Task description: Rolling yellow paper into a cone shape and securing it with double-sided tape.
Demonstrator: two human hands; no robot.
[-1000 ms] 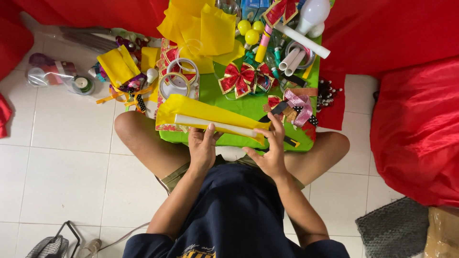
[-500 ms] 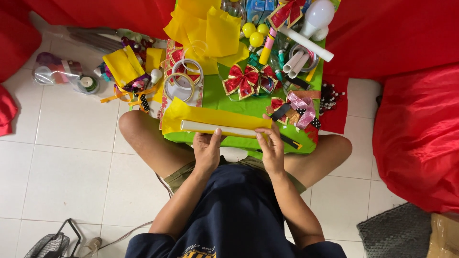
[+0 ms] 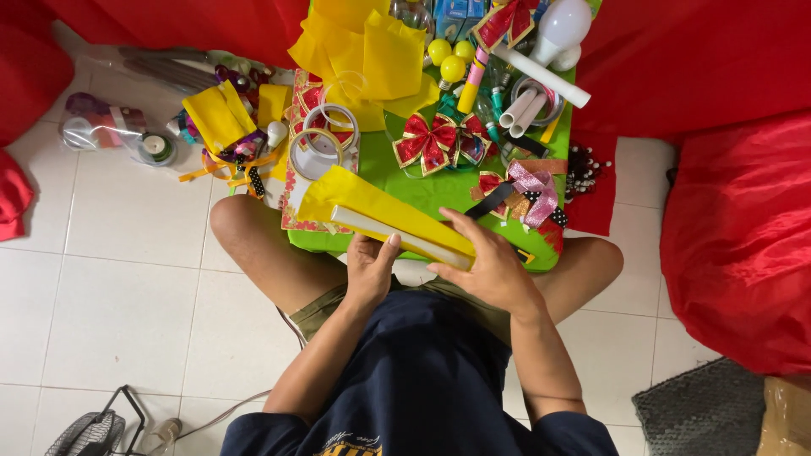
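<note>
White floor tiles, green board (image 3: 427, 198) mid-frame, cluttered with bows. Yellow roll (image 3: 380, 213) lies slantwise at its near edge: left hand (image 3: 372, 268) grips it from beneath, fingers curled, right hand (image 3: 490, 268) clasps its lower-right end, thumb on top.

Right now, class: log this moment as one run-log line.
left hand: grips yellow paper roll | right hand: holds roll's other end | roll: over green tray | nearby: red bow

Paper roll (image 3: 384, 215) on table (image 3: 439, 198) (bows (image 3: 439, 142) behind).
</note>
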